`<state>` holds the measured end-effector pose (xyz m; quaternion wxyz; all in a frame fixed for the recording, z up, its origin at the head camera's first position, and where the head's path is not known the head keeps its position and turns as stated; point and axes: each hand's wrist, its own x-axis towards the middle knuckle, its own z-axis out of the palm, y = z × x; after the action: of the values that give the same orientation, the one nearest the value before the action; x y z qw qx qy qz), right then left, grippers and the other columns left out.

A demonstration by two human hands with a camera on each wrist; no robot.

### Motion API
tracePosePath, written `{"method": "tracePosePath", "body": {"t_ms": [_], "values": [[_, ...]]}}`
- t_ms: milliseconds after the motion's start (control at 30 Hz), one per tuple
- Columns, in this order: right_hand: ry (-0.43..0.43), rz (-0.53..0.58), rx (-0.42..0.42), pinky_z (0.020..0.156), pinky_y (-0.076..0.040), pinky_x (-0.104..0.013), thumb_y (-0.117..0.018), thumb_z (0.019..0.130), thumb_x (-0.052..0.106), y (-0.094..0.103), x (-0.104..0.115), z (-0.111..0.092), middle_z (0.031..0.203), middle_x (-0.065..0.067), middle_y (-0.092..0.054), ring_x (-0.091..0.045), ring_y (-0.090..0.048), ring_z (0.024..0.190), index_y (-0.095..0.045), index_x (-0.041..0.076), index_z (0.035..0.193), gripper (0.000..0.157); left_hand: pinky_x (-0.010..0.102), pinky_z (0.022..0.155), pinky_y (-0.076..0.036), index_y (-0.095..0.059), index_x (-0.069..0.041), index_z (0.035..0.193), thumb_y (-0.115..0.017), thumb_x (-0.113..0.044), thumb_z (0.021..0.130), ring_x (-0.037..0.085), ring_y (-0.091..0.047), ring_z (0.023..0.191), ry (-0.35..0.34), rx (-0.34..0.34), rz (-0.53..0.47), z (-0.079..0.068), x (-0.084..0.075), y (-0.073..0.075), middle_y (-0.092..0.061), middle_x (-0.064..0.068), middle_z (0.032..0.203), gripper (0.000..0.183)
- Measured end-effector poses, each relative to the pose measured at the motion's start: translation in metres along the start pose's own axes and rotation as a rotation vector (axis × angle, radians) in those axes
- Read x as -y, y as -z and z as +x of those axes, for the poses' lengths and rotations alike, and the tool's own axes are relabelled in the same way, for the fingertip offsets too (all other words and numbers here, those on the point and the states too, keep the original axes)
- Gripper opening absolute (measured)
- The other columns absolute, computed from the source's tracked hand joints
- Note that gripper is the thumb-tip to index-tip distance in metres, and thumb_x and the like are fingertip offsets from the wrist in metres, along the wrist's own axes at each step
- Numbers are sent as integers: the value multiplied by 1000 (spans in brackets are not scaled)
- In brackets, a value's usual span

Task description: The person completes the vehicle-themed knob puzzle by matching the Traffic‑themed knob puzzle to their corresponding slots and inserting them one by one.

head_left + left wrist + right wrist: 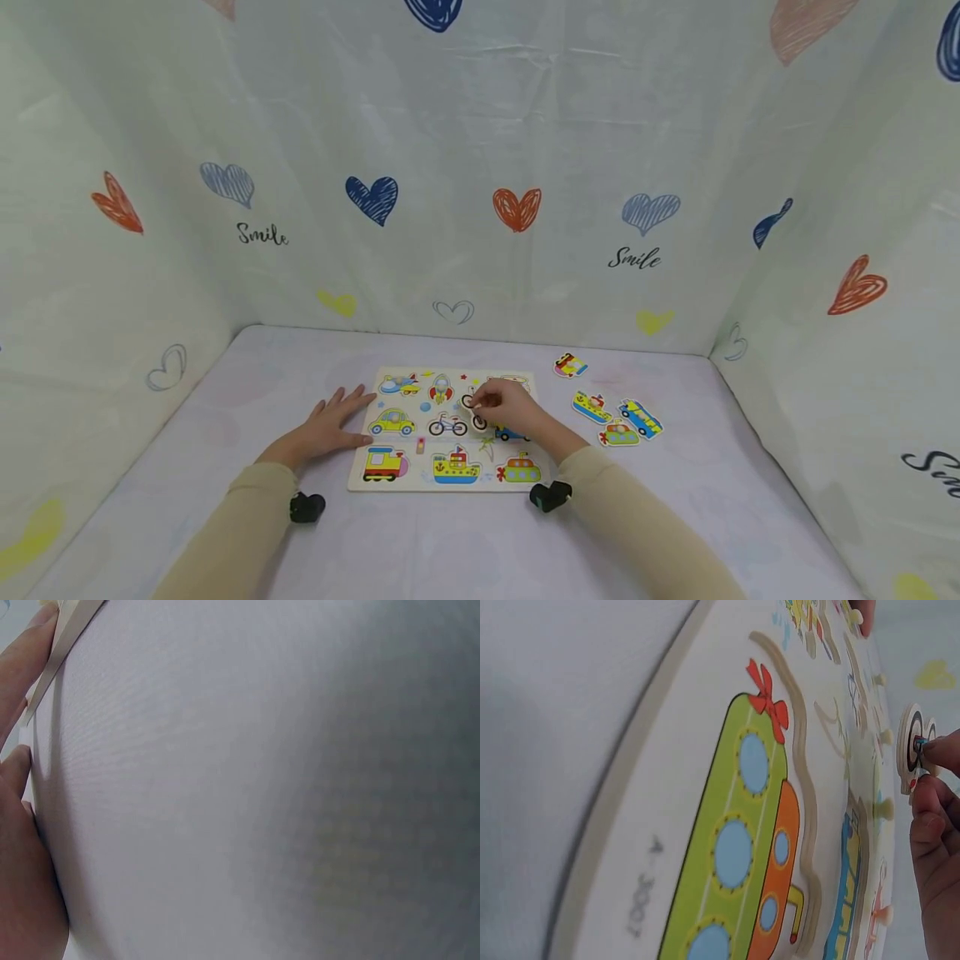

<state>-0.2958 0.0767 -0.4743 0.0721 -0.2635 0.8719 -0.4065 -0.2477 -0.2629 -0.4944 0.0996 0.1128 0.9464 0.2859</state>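
A flat wooden puzzle board point(420, 477) printed with vehicles lies on the table. Above its right half, the thumb and fingers of my right hand point(512, 406) pinch a bicycle puzzle piece point(910, 742) that is raised off the board and tilted. A bicycle picture point(447, 424) shows on the board just left of that hand. At the board's left edge rests my left hand point(327, 429), fingers spread and fingertips at the rim. Close up in the right wrist view is the printed green submarine point(724, 847), bordered by a recessed groove.
Right of the board lie several loose pieces: a red and yellow vehicle point(570, 365), a boat point(592, 407), a blue bus point(641, 419) and a green submarine piece point(619, 433). Small knobs point(885, 808) stand up from the board. Heart-patterned cloth walls point(450, 267) enclose the table.
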Motion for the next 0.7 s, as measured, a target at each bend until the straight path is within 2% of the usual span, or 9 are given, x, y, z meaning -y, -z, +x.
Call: {"method": "tracePosePath", "body": {"t_ms": [267, 400, 700], "values": [[33, -65, 52, 62, -44, -23, -71, 88, 9, -15, 8, 13, 83, 8, -59, -12, -51, 72, -73, 18, 91, 10, 64, 111, 6, -36, -3, 149, -77, -38, 81, 49, 3, 143, -1, 3, -5, -2, -3, 1, -14, 28, 157, 86], [18, -92, 74, 62, -43, -23, -71, 89, 10, -21, 11, 15, 83, 9, -59, -11, -50, 73, -73, 23, 89, 13, 63, 112, 6, -35, -4, 150, -77, -37, 82, 48, 3, 144, 9, 9, -6, -3, -5, 2, -14, 26, 158, 86], [8, -77, 119, 66, -46, -23, -69, 90, 9, -29, 15, 20, 87, 8, -57, -11, -51, 78, -74, 25, 89, 17, 63, 112, 5, -36, -5, 149, -77, -36, 82, 49, 2, 143, 14, 5, 6, -5, -8, 3, -15, 26, 158, 85]]}}
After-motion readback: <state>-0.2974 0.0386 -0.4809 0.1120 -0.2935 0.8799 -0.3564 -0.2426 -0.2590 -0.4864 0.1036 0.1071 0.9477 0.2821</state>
